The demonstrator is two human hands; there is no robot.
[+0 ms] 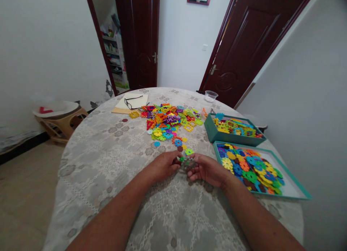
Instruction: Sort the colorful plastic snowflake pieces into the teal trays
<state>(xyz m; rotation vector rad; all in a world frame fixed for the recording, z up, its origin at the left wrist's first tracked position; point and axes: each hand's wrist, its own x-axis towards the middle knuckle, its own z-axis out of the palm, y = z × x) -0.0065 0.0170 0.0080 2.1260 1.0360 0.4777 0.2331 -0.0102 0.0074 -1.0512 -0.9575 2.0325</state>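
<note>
My right hand [207,169] is closed around a grey toothed plastic piece [190,164], with the thumb on top and the other fingers curled below. My left hand [165,166] pinches a small green plastic piece [182,159] against the left side of the grey one. Fingers cover part of both pieces, so how they join cannot be made out. Just beyond my hands lie a light green notched disc [189,151] and a brown disc [180,148]. Farther back spreads a heap of colourful plastic building pieces [165,119].
To the right, a teal lid [294,178] holds many notched discs, and behind it stands a teal box [227,136] of toothed pieces. Black glasses [130,104] rest on paper at the back left. A clear plastic bowl [210,96] stands near the far edge of the round table.
</note>
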